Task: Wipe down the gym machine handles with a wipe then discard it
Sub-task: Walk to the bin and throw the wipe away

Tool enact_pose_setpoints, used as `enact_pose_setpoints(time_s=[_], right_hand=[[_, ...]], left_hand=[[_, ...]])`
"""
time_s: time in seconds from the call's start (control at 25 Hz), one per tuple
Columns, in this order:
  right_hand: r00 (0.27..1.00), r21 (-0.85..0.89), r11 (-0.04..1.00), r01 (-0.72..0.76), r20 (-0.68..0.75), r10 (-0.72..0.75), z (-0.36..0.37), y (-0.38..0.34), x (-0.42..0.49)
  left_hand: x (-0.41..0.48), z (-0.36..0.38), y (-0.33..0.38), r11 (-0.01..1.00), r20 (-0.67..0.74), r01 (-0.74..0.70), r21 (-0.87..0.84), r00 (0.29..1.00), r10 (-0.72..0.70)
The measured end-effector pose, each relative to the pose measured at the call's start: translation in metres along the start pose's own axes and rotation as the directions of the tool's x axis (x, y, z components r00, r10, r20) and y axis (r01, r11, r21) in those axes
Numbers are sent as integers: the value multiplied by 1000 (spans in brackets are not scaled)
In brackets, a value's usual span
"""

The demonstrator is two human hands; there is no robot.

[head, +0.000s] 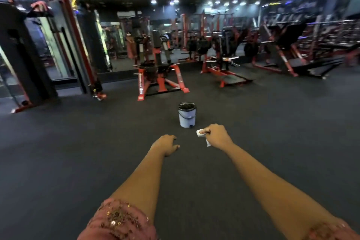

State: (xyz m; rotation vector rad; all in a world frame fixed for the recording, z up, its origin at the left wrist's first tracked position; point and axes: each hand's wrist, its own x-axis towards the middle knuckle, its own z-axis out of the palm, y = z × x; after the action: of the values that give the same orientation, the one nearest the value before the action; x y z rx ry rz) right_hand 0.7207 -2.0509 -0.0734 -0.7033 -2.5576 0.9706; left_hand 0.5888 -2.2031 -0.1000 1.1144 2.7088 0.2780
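1. Both arms reach straight forward and down over the dark rubber floor [58, 161], bare from the elbow to the hand. A pink sleeve [120, 220] with gold sequins covers the left upper arm, and the edge of a matching right sleeve [331, 230] shows at the lower corner.
2. The right hand [216, 135] is turned knuckles up, its fingers curled in a fist around a crumpled white wipe [200, 134]. One wad of the wipe sticks out past the thumb side of the fist, and a thin tail hangs below it.
3. The left hand [165, 145] lies a little lower and nearer than the right, palm down, with the fingers loosely bent. It holds nothing and touches nothing.
4. The two hands are apart, with bare floor between them.
5. A small pale blue bin [187, 120] stands upright on the floor just beyond the right hand, apart from it. A black liner [187, 105] is folded over its rim, and a wire handle hangs down its side. The mouth is open, but what lies inside is too dark to tell.
6. Beyond the bin stands a red and black plate-loaded machine [159, 76]. A tall cable station [78, 45] with a red frame rises at the left. More red machines line the far side, blurred.
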Motion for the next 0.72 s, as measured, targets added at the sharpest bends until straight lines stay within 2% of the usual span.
enact_pose_setpoints(time_s=[0.16, 0.36, 0.56, 0.72], right_hand=[[995, -7, 996, -90, -32, 89, 15, 8, 82], [989, -85, 985, -149, -39, 146, 33, 43, 208], [994, -44, 993, -106, -44, 104, 26, 73, 370], [998, -43, 998, -56, -19, 55, 22, 89, 502]], left_hand=[[101, -13, -23, 996, -1, -87, -18, 996, 87], [234, -13, -38, 993, 38, -117, 22, 993, 116], [397, -32, -38, 994, 55, -113, 14, 992, 112], [510, -46, -46, 998, -6, -51, -23, 999, 51]])
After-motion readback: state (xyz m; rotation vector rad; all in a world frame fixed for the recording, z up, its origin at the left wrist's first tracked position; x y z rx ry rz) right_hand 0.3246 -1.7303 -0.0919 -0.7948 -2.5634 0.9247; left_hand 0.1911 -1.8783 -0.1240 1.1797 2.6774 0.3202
